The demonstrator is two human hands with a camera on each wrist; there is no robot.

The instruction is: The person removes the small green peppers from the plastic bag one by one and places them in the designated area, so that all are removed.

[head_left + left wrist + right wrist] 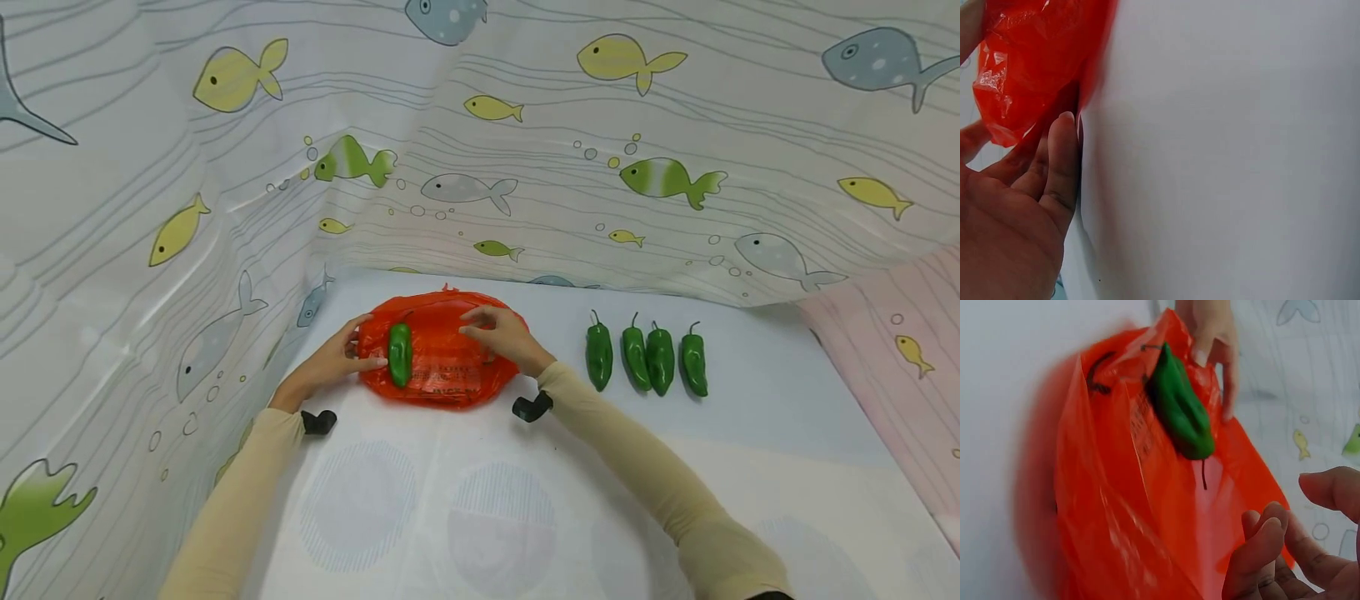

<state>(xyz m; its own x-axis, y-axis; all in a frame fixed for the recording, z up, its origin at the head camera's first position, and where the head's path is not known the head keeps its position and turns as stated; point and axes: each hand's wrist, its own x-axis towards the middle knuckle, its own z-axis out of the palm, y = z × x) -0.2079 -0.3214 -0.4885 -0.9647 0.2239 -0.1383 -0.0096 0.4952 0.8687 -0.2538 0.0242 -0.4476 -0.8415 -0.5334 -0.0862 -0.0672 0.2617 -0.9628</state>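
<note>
A red plastic bag (pixel 450 367) with dark print lies on the table, its mouth spread wide. On the bag rests one green pepper (pixel 401 355), its stem toward the far side. My left hand (pixel 333 360) is at the bag's left edge, thumb close to the pepper. In the left wrist view the fingers (pixel 1060 156) of that hand extend against the red plastic. Over the bag's right part hovers my right hand (pixel 510 335), its fingers loosely bent and thumb apart, with nothing between them. The right wrist view shows the same pepper (pixel 1182 406) beside the left hand (pixel 1216 344).
Several green peppers (pixel 660 360) lie in a row on the table to the right of the bag, stems pointing away. A white cloth with pale circles (pixel 502 525) covers the tabletop. Fish-patterned sheets (pixel 555 175) hang behind and along the left.
</note>
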